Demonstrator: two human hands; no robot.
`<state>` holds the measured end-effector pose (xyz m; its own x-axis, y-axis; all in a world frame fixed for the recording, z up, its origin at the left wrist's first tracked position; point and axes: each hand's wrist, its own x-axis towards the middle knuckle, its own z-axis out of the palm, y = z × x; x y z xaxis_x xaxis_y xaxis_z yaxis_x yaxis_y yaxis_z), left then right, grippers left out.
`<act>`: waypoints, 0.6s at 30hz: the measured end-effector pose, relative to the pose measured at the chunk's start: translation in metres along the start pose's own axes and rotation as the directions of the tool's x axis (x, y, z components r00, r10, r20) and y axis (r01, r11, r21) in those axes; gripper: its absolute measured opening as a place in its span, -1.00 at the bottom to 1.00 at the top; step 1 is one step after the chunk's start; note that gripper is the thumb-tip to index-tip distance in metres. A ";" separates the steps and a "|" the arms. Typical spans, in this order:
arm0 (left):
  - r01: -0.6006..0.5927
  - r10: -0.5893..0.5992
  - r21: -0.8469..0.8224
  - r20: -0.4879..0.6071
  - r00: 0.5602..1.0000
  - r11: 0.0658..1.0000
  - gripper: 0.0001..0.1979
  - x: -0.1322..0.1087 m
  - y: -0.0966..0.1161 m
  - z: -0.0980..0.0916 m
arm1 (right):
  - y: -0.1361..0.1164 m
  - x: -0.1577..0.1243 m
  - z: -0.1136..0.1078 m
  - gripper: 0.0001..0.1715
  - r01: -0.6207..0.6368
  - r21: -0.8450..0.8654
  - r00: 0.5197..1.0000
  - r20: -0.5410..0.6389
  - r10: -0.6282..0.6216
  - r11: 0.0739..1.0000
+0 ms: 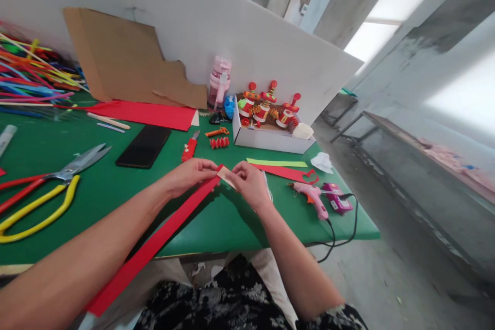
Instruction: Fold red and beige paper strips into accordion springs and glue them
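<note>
Between my hands is a long red paper strip (166, 232), its far end folded over so a pale cream side shows. My left hand (195, 172) pinches that end from the left. The fingers of my right hand (249, 183) are closed on the cream folded part (227, 177). The strip slants down past my left forearm and over the table's front edge. Just beyond my hands lie a red-wrapped utility knife (189, 148) and a small red pleated paper piece (219, 142). A red strip with a heart-shaped cutout (290, 174) and a yellow-green strip (276, 163) lie right of my right hand.
A pink glue gun (312, 196) with a black cord rests by a purple box (337, 199). Large scissors (58, 180) and a phone (144, 146) lie left. Behind stand a pink bottle (219, 82) and a white box (270, 139) of red figures. Pipe cleaners (34, 80) heap at far left.
</note>
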<state>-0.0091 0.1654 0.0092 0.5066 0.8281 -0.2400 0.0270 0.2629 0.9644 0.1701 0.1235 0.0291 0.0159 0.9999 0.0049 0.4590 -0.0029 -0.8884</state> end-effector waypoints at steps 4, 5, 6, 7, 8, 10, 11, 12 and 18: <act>0.009 -0.009 -0.023 0.010 1.000 1.000 -0.73 0.000 -0.001 0.000 | 0.001 0.002 0.003 -0.81 -0.001 0.027 1.000 -0.011 0.002 1.000; 0.008 -0.008 -0.029 0.011 1.000 1.000 -0.74 0.000 -0.001 0.000 | 0.000 0.002 0.003 -0.80 0.001 0.028 1.000 -0.014 0.000 1.000; 0.006 -0.006 -0.035 0.013 1.000 0.999 -0.74 0.000 -0.001 0.000 | 0.000 0.003 0.003 -0.78 0.002 0.026 1.000 -0.016 -0.002 1.000; 0.005 -0.004 -0.040 0.014 1.000 0.999 -0.74 0.000 -0.001 0.000 | 0.000 0.003 0.003 -0.77 0.004 0.022 1.000 -0.016 -0.003 1.000; 0.003 -0.003 -0.043 0.014 1.000 0.999 -0.74 0.000 -0.001 0.000 | 0.000 0.003 0.003 -0.76 0.004 0.018 1.000 -0.014 -0.003 1.000; 0.000 0.000 -0.039 0.014 1.000 0.999 -0.73 0.000 -0.002 0.000 | 0.000 0.003 0.003 -0.76 0.003 0.011 1.000 -0.006 -0.003 1.000; -0.002 0.002 -0.034 0.014 1.000 0.999 -0.72 0.000 -0.002 0.000 | 0.000 0.004 0.003 -0.77 0.005 0.009 1.000 -0.003 -0.005 1.000; -0.005 0.005 -0.030 0.013 1.000 1.000 -0.72 0.001 -0.002 0.000 | 0.001 0.004 0.003 -0.78 0.008 0.007 1.000 0.001 -0.008 1.000; -0.018 0.018 -0.034 0.023 1.000 0.999 -0.73 0.000 -0.002 0.001 | 0.004 0.005 0.005 -0.82 0.016 -0.003 1.000 0.003 -0.016 1.000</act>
<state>-0.0086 0.1644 0.0074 0.5268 0.8211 -0.2196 -0.0109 0.2648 0.9642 0.1674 0.1285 0.0226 0.0061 0.9998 0.0178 0.4618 0.0130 -0.8869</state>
